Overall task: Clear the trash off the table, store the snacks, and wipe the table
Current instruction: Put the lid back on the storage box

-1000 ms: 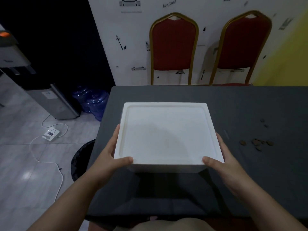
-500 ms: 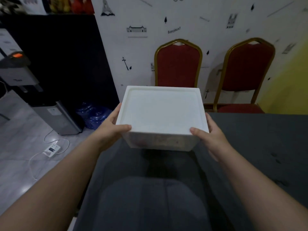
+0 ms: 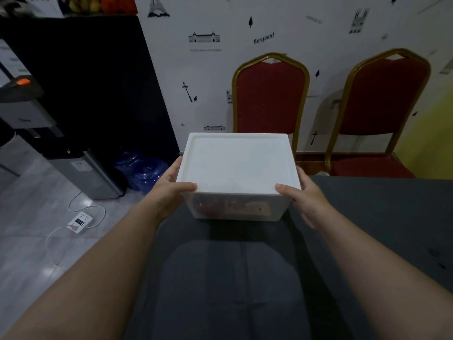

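We are holding the white lidded box out over the far left part of the dark table. Our left hand and right hand are gripping its sides, thumbs on the lid, fingers curled around it. Snack packets are showing faintly through its front wall.

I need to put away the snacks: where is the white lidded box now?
Centre of the head view: white lidded box held between left hand and right hand, over the table's far edge, before the red chairs.
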Demonstrator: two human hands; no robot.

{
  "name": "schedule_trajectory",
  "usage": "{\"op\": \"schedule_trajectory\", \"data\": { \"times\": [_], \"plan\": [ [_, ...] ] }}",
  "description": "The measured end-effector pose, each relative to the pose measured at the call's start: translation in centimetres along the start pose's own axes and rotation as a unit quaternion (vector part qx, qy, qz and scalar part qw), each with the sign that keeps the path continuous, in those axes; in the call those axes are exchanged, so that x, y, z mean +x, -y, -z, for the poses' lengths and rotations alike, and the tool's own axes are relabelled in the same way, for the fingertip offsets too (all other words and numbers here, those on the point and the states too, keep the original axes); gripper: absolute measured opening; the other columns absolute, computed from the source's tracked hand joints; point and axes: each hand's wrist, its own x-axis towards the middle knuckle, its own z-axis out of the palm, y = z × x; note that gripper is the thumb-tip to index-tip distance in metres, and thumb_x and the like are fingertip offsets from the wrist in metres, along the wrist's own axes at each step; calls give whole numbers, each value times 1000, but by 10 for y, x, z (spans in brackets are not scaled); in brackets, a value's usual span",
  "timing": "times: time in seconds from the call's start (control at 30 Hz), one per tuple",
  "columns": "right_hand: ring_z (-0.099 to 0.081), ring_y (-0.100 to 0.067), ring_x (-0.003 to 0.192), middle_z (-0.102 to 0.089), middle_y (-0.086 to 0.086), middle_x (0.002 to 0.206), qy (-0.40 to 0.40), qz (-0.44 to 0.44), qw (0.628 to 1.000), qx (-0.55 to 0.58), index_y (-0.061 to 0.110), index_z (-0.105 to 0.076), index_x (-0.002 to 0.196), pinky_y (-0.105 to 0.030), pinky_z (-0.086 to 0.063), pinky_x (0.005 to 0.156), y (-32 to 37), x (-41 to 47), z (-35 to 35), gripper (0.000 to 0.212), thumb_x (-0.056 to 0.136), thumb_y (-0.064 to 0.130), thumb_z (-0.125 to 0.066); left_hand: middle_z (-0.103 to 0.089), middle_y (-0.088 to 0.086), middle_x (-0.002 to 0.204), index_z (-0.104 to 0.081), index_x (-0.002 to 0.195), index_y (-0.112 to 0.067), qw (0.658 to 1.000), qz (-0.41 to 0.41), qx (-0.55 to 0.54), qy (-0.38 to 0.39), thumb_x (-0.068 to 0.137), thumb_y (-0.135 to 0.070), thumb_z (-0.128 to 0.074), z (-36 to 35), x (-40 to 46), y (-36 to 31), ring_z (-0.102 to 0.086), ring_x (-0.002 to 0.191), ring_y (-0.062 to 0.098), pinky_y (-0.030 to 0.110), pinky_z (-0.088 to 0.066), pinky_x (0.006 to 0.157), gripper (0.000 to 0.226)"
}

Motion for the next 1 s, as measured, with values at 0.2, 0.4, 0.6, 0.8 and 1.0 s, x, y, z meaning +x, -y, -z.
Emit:
{"op": "schedule_trajectory", "data": {
  "times": [0.2,0.4,0.6,0.8,1.0],
  "plan": [
    [-51,-21,119,-55,4,129,-2,-4,1000,-5,35,-36,141,-50,-47,98,-4,2,2,86,69,26,-81,-58,-2,125,-48,129,-40,1000,-22,2,19,74,13,-58,6,7,13,-56,113,26,36,-49,81,76],
    [-53,-20,118,-57,2,129,-4,-14,1000,18,32,-41,139,-44,-49,98,-8,-4,-1,86,63,35,-80,-58,-1,127,-51,127,-39,999,-35,-24,2,68,1,-62,5,7,25,-54,116,25,36,-47,89,72],
    [-46,-17,120,-45,11,131,-54,-7,998,-13,36,-26,146,-46,-46,100,-7,-16,-8,80,80,31,-72,-43,2,140,-36,142,-36,999,-23,-9,-47,85,-1,-58,8,6,35,-45,125,29,47,-41,105,70],
    [-43,-15,122,-45,8,135,-87,50,987,-124,36,-32,143,-40,-48,95,2,-40,-13,64,88,32,-63,-41,2,145,-37,142,-36,976,-49,130,-167,87,-23,-62,-5,-7,36,-45,127,28,48,-42,104,61],
    [-31,-13,139,-34,3,151,-181,88,972,-121,31,-35,143,-30,-30,108,-2,-93,7,63,87,34,-64,-10,-5,158,-31,142,-31,880,-230,362,-202,85,-33,-61,-71,-54,32,-4,146,19,52,-3,118,64]
  ]
}}
